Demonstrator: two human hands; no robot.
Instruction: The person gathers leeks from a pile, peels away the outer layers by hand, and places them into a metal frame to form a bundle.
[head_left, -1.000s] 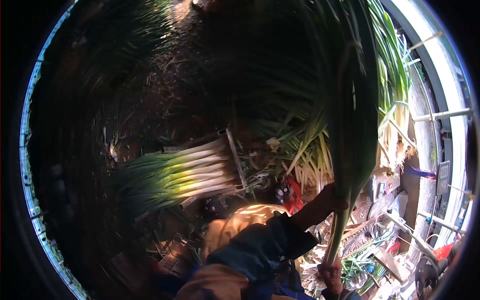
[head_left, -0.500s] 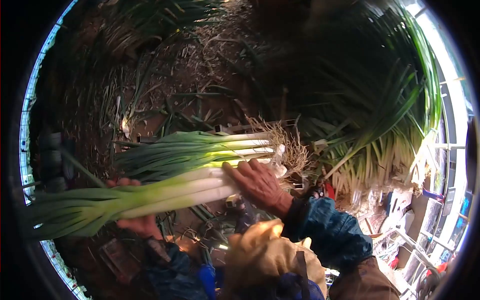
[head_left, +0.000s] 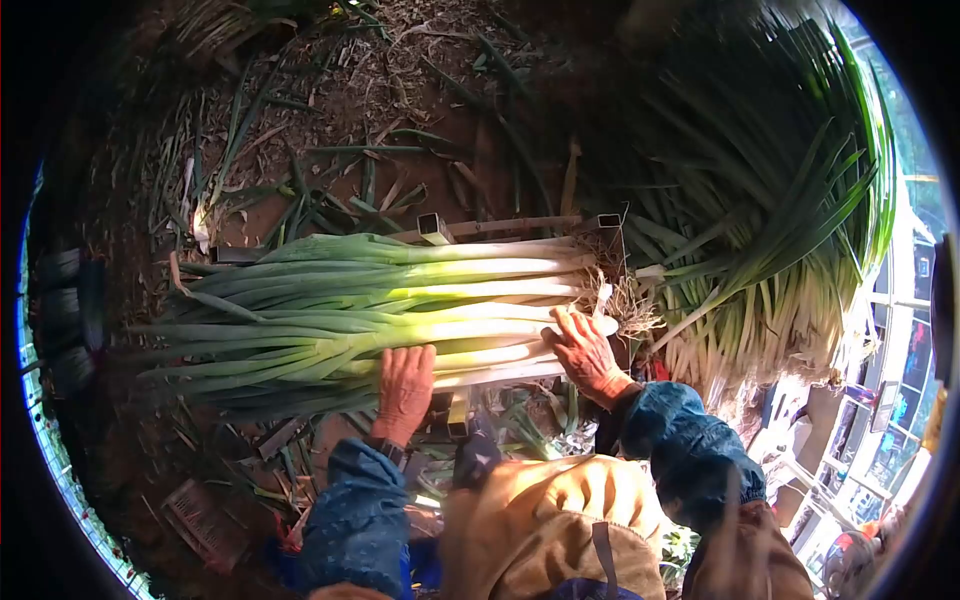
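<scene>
A row of long green onions (head_left: 440, 312) lies side by side across a low frame in front of me, roots to the right and leaves to the left. My left hand (head_left: 406, 392) reaches in from the near side, its fingers bent over the nearest stalks where green turns to white. My right hand (head_left: 588, 352) curls over the white ends of the same stalks, close to the roots (head_left: 630, 305). The undersides of both hands are hidden.
A big heap of green onions (head_left: 760, 260) stands at the right, roots toward me. Square metal tube ends (head_left: 434, 229) stick up along the frame's far side. Loose leaves and dry scraps (head_left: 390, 190) litter the soil beyond. Tan cloth (head_left: 560, 510) covers my lap.
The green onions I held up have come down onto the others in the row. My left hand has moved right, from under the leaves to the stalks; my right hand has shifted toward the roots.
</scene>
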